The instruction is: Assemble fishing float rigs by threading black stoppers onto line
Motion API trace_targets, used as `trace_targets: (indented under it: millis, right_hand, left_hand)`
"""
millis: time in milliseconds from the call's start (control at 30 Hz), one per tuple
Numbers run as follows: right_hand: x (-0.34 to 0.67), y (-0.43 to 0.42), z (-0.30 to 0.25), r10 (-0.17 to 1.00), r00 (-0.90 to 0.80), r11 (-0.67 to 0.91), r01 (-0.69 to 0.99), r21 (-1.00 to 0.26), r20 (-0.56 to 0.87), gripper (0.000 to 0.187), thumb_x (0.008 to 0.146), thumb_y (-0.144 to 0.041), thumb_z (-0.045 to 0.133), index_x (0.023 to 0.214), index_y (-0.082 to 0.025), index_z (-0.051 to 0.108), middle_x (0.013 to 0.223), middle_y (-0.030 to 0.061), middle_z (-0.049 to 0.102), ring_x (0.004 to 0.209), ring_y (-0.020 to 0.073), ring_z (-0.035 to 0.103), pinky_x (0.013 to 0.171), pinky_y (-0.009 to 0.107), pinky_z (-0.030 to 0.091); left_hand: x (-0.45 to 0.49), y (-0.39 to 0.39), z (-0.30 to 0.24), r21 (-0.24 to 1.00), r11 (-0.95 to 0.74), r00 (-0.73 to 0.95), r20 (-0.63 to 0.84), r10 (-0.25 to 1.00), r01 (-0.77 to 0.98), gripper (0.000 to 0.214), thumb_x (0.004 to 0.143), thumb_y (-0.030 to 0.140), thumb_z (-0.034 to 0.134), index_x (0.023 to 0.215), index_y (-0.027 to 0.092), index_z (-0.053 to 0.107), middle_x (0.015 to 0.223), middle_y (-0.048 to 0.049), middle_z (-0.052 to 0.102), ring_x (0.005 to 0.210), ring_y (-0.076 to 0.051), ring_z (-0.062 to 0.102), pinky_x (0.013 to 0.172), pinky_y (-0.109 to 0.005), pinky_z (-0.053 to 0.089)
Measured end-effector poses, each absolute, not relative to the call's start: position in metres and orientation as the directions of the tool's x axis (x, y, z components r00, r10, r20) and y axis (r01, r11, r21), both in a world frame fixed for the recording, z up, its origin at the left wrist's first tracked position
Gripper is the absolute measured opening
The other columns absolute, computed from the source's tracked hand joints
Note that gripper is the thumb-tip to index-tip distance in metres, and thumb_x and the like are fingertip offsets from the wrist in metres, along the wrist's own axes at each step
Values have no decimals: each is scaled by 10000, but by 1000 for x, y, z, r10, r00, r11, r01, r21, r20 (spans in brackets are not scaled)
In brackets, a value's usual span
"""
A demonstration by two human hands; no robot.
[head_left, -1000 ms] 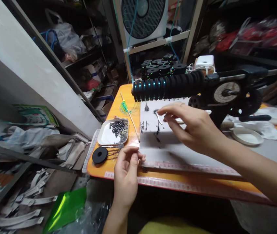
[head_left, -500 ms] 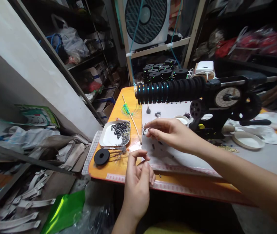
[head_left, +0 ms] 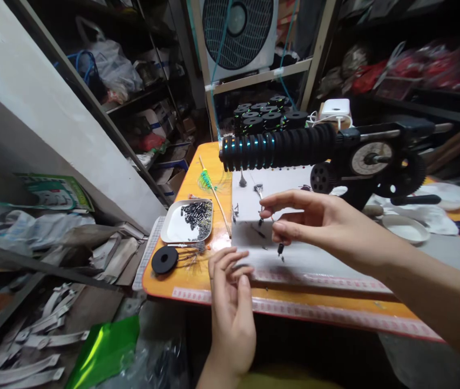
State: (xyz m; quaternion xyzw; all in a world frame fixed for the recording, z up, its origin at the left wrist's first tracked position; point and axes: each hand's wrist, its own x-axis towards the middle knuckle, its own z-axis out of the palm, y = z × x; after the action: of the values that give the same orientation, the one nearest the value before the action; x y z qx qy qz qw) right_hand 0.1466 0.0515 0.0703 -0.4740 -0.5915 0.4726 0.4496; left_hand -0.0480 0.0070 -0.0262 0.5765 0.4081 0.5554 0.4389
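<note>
My right hand (head_left: 315, 216) hovers above the white mat (head_left: 359, 248), its thumb and fingers curled as in a loose pinch. What lies between the fingertips is too fine to make out. One small black cylinder (head_left: 281, 249) appears just below the thumb, and another dark piece (head_left: 261, 221) beside the index fingertip; whether they hang from the hand is unclear. My left hand (head_left: 233, 313) is at the table's front edge, palm turned inward, with fingers half bent, apart and nothing visible in them. More small dark pieces (head_left: 258, 232) are scattered on the mat between the hands.
A white tray (head_left: 169, 229) of small black cylinders and a black spool (head_left: 164, 261) occupy the table's left end. A geared winding machine (head_left: 278, 148) with a ridged black roller overhangs the mat. Stacked spools (head_left: 270, 116) and a box fan (head_left: 237, 32) are behind it.
My right hand has moved right and slightly toward me, away from the mat's left edge. Two dark pieces now show beside its fingers. My left hand's fingers have spread a little.
</note>
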Motion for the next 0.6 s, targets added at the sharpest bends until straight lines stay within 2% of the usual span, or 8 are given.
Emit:
trace_targets:
  millis: [67,133,200,300,333,400,500,600]
  right_hand:
    - [146,48,73,984,-165,75,70,-995,63,380,797,-390,804,1110,-198,707,1048,69,720,719,154,700,674,310,595]
    - [143,46,74,981,-185,62,23,-998,57,360,801,-389,809,1095,-203,713,1003,50,719,722,139,689,662,280,586]
    - [140,44,76,978,-199,55,-22,-998,58,345,798,-373,818,1084,-208,717,977,34,720,717,121,680,664,255,586]
    - [136,44,77,977,-206,38,-66,-997,51,346,790,-356,832,1079,-208,713,978,28,729,707,106,678,670,239,596]
    - [135,44,77,978,-203,37,-68,-997,50,353,790,-359,831,1084,-208,708,986,31,731,716,110,685,679,242,602]
    - [136,45,75,980,-191,55,-29,-998,60,360,806,-370,814,1103,-206,695,1009,46,735,750,134,708,698,259,616]
    - [140,42,66,975,-123,205,190,-960,184,377,865,-364,742,1195,-209,645,1146,92,711,859,188,736,753,310,635]
    - [140,30,51,870,-75,450,522,-724,487,368,933,-247,627,1295,-199,582,1219,132,675,954,219,721,815,359,625]
  left_hand:
    - [-46,6,-24,912,-381,54,377,925,149,294,1031,199,422,1277,313,534,1473,-79,392,1384,-242,417,1128,-421,377]
    - [-44,6,-17,819,-485,75,487,870,306,306,1018,184,432,1259,307,574,1504,-75,357,1469,-275,274,1186,-478,263]
    - [-40,6,-8,741,-547,120,548,828,389,300,981,215,530,1266,286,592,1451,-100,428,1428,-306,322,1165,-506,275]
    - [-34,7,4,760,-529,187,497,847,378,258,933,202,624,1185,245,656,1145,-96,652,1145,-276,564,1010,-444,432]
    - [-32,6,6,792,-503,199,462,864,348,187,947,183,596,1098,235,693,1001,-77,688,1004,-248,615,930,-403,473]
    - [-31,1,5,864,-427,217,378,900,267,213,982,181,531,944,229,734,762,-38,681,738,-191,626,761,-324,504]
    - [-37,-15,-8,943,-286,203,251,947,172,275,1008,319,521,932,238,773,536,6,604,483,-136,539,584,-263,469]
    - [-51,-30,-28,977,-159,135,140,981,139,360,997,455,514,915,236,788,411,34,522,372,-109,449,471,-236,400]
